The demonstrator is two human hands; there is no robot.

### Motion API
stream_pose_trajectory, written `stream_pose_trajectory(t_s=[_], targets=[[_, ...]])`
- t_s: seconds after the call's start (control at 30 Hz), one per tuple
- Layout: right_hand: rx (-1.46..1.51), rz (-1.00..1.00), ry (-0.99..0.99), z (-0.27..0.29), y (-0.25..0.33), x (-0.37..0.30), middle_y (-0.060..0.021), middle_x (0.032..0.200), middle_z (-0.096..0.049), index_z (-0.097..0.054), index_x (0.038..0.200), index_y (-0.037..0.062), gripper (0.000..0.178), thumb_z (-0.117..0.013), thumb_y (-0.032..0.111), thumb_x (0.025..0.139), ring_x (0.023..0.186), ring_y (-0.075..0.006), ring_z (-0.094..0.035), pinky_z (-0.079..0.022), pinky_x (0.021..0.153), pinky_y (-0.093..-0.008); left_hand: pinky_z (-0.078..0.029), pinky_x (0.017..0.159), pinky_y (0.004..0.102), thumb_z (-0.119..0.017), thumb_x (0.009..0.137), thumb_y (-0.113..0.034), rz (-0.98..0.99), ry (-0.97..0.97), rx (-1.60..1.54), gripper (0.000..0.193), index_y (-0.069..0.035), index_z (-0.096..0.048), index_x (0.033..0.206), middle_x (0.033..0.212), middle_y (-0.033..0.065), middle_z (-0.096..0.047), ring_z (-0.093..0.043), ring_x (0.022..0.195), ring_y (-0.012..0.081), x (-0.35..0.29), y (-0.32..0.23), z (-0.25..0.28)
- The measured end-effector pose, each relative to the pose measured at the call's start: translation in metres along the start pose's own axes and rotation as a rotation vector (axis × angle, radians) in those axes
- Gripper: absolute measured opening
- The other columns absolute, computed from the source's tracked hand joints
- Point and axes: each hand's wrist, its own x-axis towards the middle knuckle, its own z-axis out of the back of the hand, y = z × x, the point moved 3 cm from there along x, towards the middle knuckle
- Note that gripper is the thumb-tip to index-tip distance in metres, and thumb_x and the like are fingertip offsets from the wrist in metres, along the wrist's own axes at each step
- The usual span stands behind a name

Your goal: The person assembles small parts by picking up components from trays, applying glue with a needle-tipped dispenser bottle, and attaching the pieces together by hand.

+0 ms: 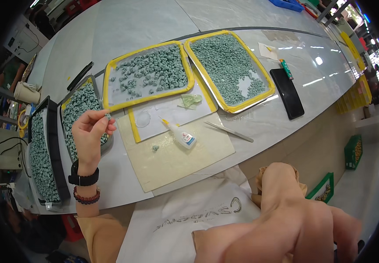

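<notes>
My left hand, with a black watch and a beaded bracelet at its wrist, is raised above the front of a dark tray of small grey-green pieces. Between its thumb and forefinger it pinches one small grey-green piece. Very near the camera, my right hand fills the lower right; its fingertips run out of view, so any hold is hidden. On a cream mat lie a single grey-green piece and a white glue bottle with a yellow nozzle. Steel tweezers rest across the mat's right edge.
Two yellow-rimmed trays of grey-green pieces stand behind the mat. A black tray of pieces is at far left. A pale green scrap lies on a white board. Right of the trays are a black phone and a green tube.
</notes>
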Motion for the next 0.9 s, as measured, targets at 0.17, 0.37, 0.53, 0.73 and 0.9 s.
stream_pose_trajectory(t_s=[0.17,0.37,0.53,0.73,0.9], targets=[[-0.052,-0.040,-0.035,0.003,-0.017,0.017,-0.0070,0.081,-0.052,-0.051,0.101,0.0029,0.049,-0.064,0.036,0.067,0.071,-0.0206,-0.047,-0.035,0.068,-0.0330,-0.047,0.057,0.0193,-0.054,0.077,0.001,-0.022,0.025,0.164,0.012,0.004,-0.058,0.088,0.075,0.0079,-0.060,-0.058,0.062,0.0103,0.044,0.009,-0.011],[-0.097,-0.070,-0.053,0.000,-0.024,0.021,-0.0072,0.081,-0.052,-0.051,0.102,0.0029,0.050,-0.064,0.037,0.067,0.071,-0.0206,-0.047,-0.035,0.069,-0.0331,-0.046,0.056,0.0185,-0.056,0.074,0.000,-0.061,0.050,0.345,0.011,0.004,-0.060,0.083,0.071,0.0045,-0.060,-0.058,0.061,0.0078,0.079,0.030,-0.017],[-0.105,-0.092,-0.018,-0.010,-0.036,0.033,-0.0073,0.081,-0.051,-0.050,0.103,0.0028,0.051,-0.063,0.038,0.068,0.071,-0.0205,-0.047,-0.035,0.069,-0.0331,-0.046,0.055,0.0192,-0.058,0.071,0.000,-0.148,0.029,0.512,0.010,0.004,-0.060,0.080,0.067,0.0041,-0.060,-0.057,0.059,0.0069,0.089,0.041,-0.015],[-0.090,-0.121,0.038,-0.012,-0.058,0.057,-0.0074,0.081,-0.051,-0.050,0.104,0.0027,0.053,-0.063,0.039,0.068,0.071,-0.0205,-0.047,-0.035,0.069,-0.0331,-0.046,0.053,0.0225,-0.059,0.067,0.000,-0.295,0.044,0.708,0.013,0.002,-0.059,0.079,0.066,0.0083,-0.059,-0.057,0.054,0.0122,0.096,0.042,-0.014],[-0.099,-0.136,0.052,-0.009,-0.057,0.055,-0.0075,0.082,-0.051,-0.050,0.104,0.0026,0.054,-0.062,0.040,0.068,0.071,-0.0205,-0.047,-0.035,0.070,-0.0332,-0.045,0.051,0.0267,-0.059,0.065,-0.001,-0.398,0.071,0.778,0.014,0.002,-0.058,0.078,0.068,0.0103,-0.057,-0.055,0.053,0.0186,0.098,0.049,-0.015]])
